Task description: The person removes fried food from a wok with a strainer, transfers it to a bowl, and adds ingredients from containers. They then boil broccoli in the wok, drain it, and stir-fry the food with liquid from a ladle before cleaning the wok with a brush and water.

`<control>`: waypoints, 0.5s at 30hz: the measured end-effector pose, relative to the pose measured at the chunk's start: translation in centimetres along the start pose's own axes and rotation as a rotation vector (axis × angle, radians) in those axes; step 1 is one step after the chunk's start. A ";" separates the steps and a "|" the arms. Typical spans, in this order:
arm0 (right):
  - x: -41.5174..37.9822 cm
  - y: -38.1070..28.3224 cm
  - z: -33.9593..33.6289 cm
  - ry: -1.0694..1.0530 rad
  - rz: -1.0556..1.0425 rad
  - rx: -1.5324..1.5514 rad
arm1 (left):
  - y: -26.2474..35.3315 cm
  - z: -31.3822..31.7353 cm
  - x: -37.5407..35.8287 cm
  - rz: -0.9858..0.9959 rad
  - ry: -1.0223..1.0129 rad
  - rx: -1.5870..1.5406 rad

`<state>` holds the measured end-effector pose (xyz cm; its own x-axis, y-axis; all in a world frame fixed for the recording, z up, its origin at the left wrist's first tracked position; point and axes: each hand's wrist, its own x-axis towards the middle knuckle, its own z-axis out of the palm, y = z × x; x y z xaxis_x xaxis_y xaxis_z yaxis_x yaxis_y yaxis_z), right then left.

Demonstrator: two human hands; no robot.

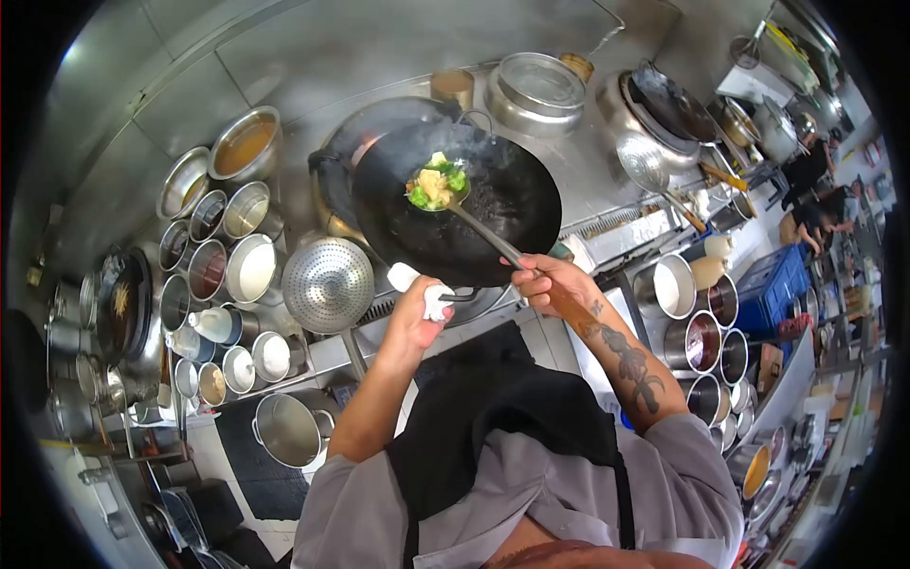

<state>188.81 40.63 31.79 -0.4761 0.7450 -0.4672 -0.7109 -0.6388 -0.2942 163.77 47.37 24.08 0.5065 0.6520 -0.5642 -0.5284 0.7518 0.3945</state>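
Observation:
My left hand (425, 311) grips the looped handle of a black wok (517, 194) through a folded white cloth (434, 296). My right hand (548, 284) is closed round the handle of a ladle (488, 233), which reaches into the wok. At the ladle's bowl sits a heap of food, green vegetables with pale yellow pieces (438, 182), and hides most of the bowl. The wok is tilted, its inside dark and shiny, with steam or smoke over its far side. A round perforated strainer (328, 284) lies just left of my left hand.
Seasoning containers (254, 267) crowd the left counter, with steel bowls of brown liquid (245, 144) behind. Several steel pots of sauces (692, 341) stand at right. A lidded pot (537, 95) sits behind the wok. A tall pot (287, 429) stands low left. People (817, 213) are far right.

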 end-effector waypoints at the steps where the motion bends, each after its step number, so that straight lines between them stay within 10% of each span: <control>1: -1.1 0.5 0.2 0.042 -0.028 -0.087 | -0.5 -0.1 0.0 0.002 -0.013 -0.012; 6: -5.2 2.8 1.8 0.427 -0.298 -0.540 | -1.5 1.8 -1.4 -0.055 -0.074 -0.033; 15: -10.8 2.7 1.1 0.521 -0.451 -0.870 | -5.0 3.7 -2.9 -0.033 -0.182 -0.003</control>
<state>191.44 31.12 36.99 0.1561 0.9016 -0.4035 -0.0611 -0.3989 -0.9150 167.45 42.08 26.49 0.6385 0.6344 -0.4358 -0.5117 0.7729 0.3753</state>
